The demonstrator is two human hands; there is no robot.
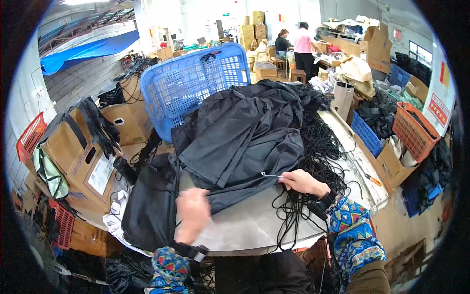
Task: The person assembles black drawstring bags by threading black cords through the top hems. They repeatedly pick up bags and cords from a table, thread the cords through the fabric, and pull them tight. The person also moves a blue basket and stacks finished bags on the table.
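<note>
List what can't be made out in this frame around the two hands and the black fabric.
- Left hand: motion-blurred in the head view, so its grip on the black fabric is unclear.
- Right hand: fingertips curl under; how it pinches the thin metal tool is hidden.
- Black cords: tangled, single strands too fine to follow.
- Blue basket: the fabric covers its lower part.
- Table: near edge cut off by the person's forearms.

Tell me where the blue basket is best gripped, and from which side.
Probably the top rim of the blue basket, reached from above. It stands tipped on its side behind the black fabric, which covers its lower edge, so only the upper rim is bare. Its lattice wall would also admit fingers.
</note>
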